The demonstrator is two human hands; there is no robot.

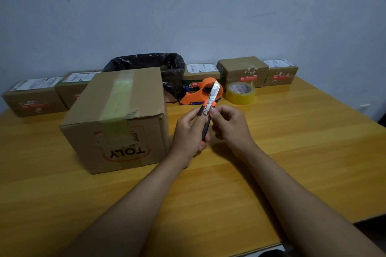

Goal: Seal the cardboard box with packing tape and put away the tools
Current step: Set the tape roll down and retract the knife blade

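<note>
A closed cardboard box point(117, 123) with a strip of clear tape along its top and down its front stands left of centre on the wooden table point(271, 152). To its right my left hand point(189, 131) grips the handle of an orange and black utility knife point(208, 108), whose blade is extended and points up and away. My right hand point(229, 125) pinches the knife near the base of the blade. Behind the knife lie an orange tape dispenser point(196, 94) and a roll of clear packing tape point(240, 93).
A bin lined with a black bag point(158, 64) stands behind the box. Several small taped parcels line the wall: two at the left point(35, 98) and others at the right point(243, 71). The table's right edge runs diagonally, and its front edge is near my forearms.
</note>
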